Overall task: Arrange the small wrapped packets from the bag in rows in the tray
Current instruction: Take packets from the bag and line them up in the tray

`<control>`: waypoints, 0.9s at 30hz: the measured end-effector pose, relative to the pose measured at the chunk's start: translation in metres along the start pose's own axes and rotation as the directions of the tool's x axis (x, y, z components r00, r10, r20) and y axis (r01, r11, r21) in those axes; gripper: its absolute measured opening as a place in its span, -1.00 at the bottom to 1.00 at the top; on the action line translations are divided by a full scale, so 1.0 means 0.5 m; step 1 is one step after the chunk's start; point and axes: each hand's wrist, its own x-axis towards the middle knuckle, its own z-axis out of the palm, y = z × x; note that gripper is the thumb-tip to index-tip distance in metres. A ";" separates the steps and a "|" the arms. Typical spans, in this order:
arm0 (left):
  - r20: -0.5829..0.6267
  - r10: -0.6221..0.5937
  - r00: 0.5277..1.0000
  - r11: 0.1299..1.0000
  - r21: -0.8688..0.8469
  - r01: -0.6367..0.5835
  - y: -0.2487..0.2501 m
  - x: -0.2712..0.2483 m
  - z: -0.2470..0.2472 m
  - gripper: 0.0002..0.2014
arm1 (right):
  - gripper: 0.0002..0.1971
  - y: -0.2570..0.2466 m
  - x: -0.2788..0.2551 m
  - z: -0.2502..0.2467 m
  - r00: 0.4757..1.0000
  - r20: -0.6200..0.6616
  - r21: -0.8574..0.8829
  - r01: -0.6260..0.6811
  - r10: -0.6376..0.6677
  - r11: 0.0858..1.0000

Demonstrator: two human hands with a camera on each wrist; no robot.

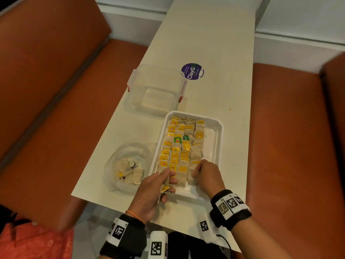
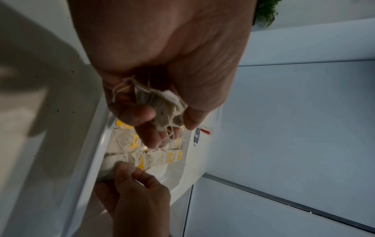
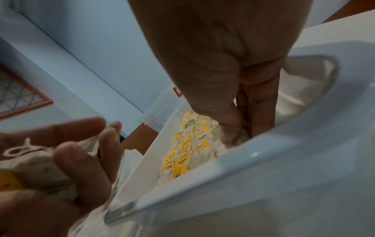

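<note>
Small paper-wrapped tea packets with yellow tags [image 1: 182, 146] lie in close rows inside a shallow white rectangular plastic tray [image 1: 217, 128], filling its left and middle part from far end to near end; one packet among them carries a green tag [image 1: 177, 140]. A bare strip of tray floor shows along the right side. The tray sits on the near half of a long cream-white desk [image 1: 205, 53].

The left hand [image 1: 152, 193] hovers over the near left corner of the tray, fingers and thumb curled round a small bunch of packets with loose strings [image 2: 162, 102]. The right hand [image 1: 208, 176] reaches into the near end of the tray, fingertips [image 3: 229, 137] bent down and pressing on the packets of the nearest row; whether they pinch one cannot be told.

Just left of the tray lies a clear crumpled plastic bag [image 1: 127, 165] with several packets left inside. Just beyond the tray's far end stands a clear plastic container with red clips [image 1: 155, 90], and to its right a round purple sticker [image 1: 192, 71] is stuck on the desk. Orange-brown padded benches [image 1: 46, 90] flank the desk on both sides.
</note>
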 end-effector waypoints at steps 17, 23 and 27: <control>0.213 -0.041 0.976 0.983 -0.165 0.077 0.025 -0.020 0.018 -0.36 | -0.87 -0.047 -0.089 -0.111 0.964 0.048 0.321 0.233 -0.261 0.918; 0.361 -0.036 0.932 0.990 -0.116 0.083 0.032 -0.038 0.033 -0.24 | -0.77 -0.079 -0.131 -0.134 0.914 0.159 0.304 0.314 -0.373 0.899; 0.372 -0.018 0.928 0.994 -0.093 0.057 0.028 -0.043 0.040 -0.32 | -0.95 -0.081 -0.137 -0.133 0.916 0.152 0.422 0.280 -0.372 0.862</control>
